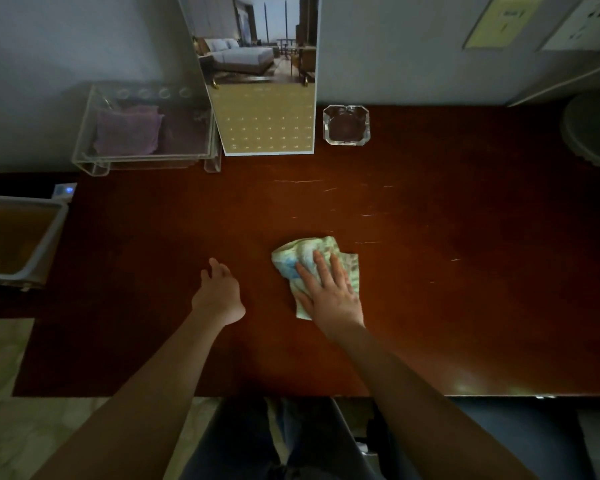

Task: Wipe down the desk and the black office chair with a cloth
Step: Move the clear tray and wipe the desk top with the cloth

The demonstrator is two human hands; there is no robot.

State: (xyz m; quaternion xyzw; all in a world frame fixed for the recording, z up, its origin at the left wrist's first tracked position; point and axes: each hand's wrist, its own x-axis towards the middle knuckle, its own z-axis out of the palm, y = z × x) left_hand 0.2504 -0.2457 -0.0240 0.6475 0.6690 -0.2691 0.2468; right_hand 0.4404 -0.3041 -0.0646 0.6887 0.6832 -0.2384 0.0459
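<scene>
A dark reddish-brown wooden desk (430, 289) fills the view. A crumpled pale green and blue cloth (302, 254) lies on it near the middle. My right hand (329, 289) lies flat on the cloth with straight, spread fingers and presses it against the desk top. My left hand (220, 292) is to the left of the cloth, apart from it, fingers loosely curled, holding nothing, just above or on the desk. A dark shape under the desk's front edge at the lower right may be the black office chair (520, 438); only part of it shows.
At the back of the desk stand a clear acrylic tray (84, 147) holding a purple cloth, a standing calendar (267, 126) and a glass ashtray (346, 125). A round lamp base (593, 129) sits at the far right. A white bin (49, 237) is left of the desk.
</scene>
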